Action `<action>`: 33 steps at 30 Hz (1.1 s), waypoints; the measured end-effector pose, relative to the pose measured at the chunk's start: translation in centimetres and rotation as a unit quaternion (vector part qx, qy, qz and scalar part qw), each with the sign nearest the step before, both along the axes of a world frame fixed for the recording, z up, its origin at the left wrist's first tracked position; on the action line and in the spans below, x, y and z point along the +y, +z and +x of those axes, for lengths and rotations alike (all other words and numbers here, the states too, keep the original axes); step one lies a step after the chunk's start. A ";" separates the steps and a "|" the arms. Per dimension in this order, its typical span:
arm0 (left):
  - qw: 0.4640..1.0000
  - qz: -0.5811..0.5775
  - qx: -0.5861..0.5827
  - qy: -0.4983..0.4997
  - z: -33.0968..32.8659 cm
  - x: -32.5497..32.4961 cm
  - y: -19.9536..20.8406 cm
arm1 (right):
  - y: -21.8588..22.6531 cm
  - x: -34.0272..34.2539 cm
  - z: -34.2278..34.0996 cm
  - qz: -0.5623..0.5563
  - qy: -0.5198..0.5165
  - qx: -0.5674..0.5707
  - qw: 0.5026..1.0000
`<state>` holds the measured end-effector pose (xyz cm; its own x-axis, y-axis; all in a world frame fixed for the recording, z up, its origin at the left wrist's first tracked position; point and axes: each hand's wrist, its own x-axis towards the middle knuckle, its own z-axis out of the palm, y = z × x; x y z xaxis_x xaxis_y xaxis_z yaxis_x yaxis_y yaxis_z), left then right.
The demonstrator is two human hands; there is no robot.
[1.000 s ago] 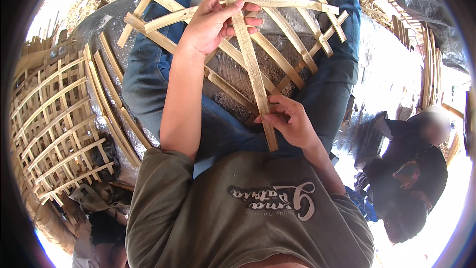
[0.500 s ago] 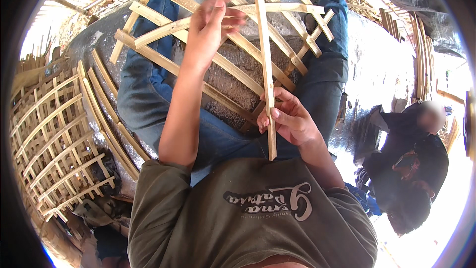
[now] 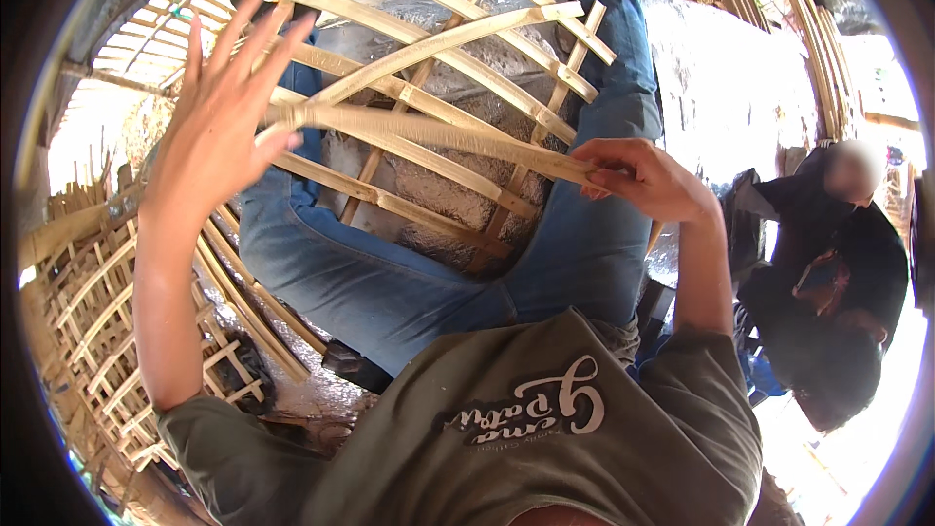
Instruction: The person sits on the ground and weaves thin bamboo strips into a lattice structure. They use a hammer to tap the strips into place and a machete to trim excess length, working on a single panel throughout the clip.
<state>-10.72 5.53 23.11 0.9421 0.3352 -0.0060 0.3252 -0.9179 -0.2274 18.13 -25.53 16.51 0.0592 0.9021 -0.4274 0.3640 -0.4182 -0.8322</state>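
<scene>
A lattice of crossed bamboo strips (image 3: 443, 49) lies between my legs. My right hand (image 3: 643, 175) pinches the right end of a loose bamboo strip (image 3: 443, 134), which stretches leftward over the lattice and looks blurred. My left hand (image 3: 219, 117) is raised near the strip's left end, its fingers spread and gripping nothing. Whether the left thumb touches that end I cannot tell. Just above the held strip, another bamboo strip (image 3: 448, 39) runs slantwise across the lattice.
At the left stands a woven bamboo panel (image 3: 97, 321), with long bamboo strips (image 3: 248, 287) beside it. Upright bamboo slats (image 3: 816, 68) lean at the far right. A person in dark clothes (image 3: 828, 282) sits to my right. My jeans-clad legs (image 3: 390, 282) flank the lattice.
The loose strip has swung from upright to nearly level across the lattice. My left hand has moved left and spread its fingers; my right hand has moved right and up, still pinching the strip.
</scene>
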 end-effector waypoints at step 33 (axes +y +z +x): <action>0.480 -0.826 -0.091 0.282 -2.4 -15.1 -11.4 | -16.0 -16.2 7.0 -0.254 -0.339 -0.492 0.761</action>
<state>-13.15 -9.60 11.72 0.7393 0.2172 -0.6374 0.5046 0.4480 0.7380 25.15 -41.73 0.51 0.9535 0.2558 -0.1592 0.2643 -0.9638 0.0345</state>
